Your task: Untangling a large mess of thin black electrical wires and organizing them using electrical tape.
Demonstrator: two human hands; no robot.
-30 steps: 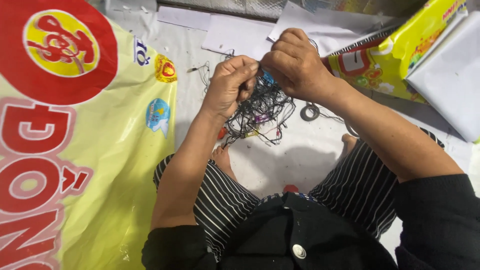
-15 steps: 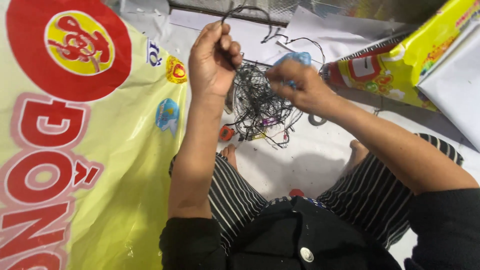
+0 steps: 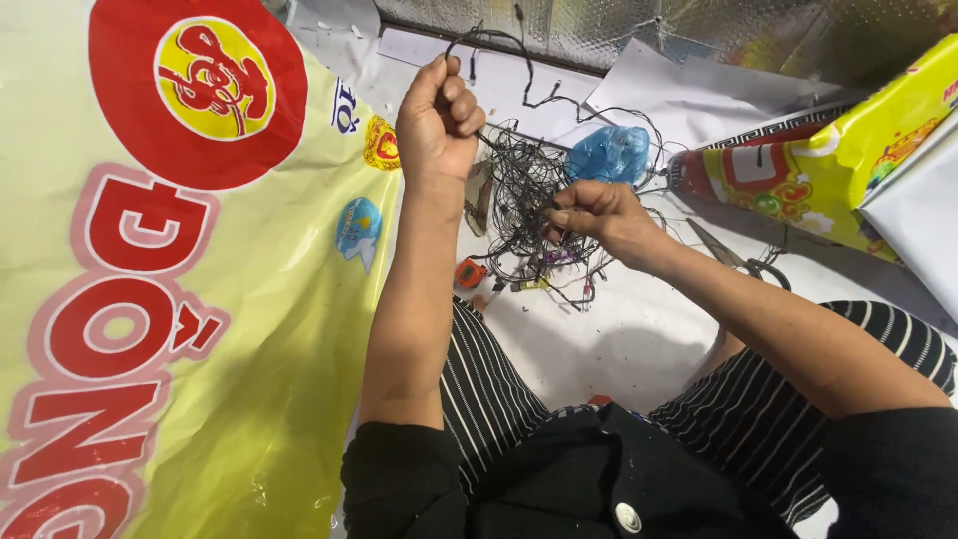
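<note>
Left hand [image 3: 436, 115], fisted, lifts a wire [image 3: 519, 50] toward 12 o'clock; right hand [image 3: 599, 215] pinches strands of the tangle [image 3: 529, 210] at centre frame. A harder pull would likely tighten knots, snap strands, or drag the scissors [image 3: 743, 262] at 3 o'clock.

The floor is covered with white paper sheets [image 3: 639, 329], kinda scuffed and speckled. A big yellow plastic sack [image 3: 180, 329] is spread over the left side. Silvery bubble-foil lining [image 3: 699, 35] is seen along the back.
</note>
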